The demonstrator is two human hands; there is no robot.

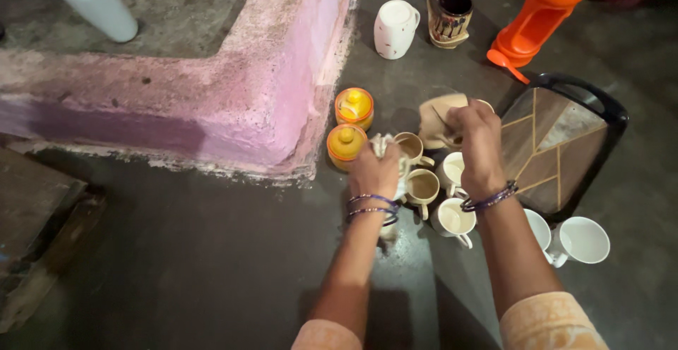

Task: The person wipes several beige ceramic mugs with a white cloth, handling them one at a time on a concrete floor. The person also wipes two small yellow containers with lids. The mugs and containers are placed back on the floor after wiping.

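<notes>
Both forearms are bare up to short peach-orange sleeves (547, 322) with a faint paler pattern. Each wrist carries thin blue-violet bangles (372, 206) (two or three apiece), glinting above the hands.

A dark grey floor (212, 265) carries everything in front of me, edged by a raised pink step (268, 89). On it stand two yellow lidded pots (351, 124), a cluster of cream cups (438, 194), a white mug (394, 28), a brown patterned mug (449, 18) and an orange bottle (540, 14). A black-rimmed tray (565, 145) and two white cups (568, 239) lie to my right.
</notes>
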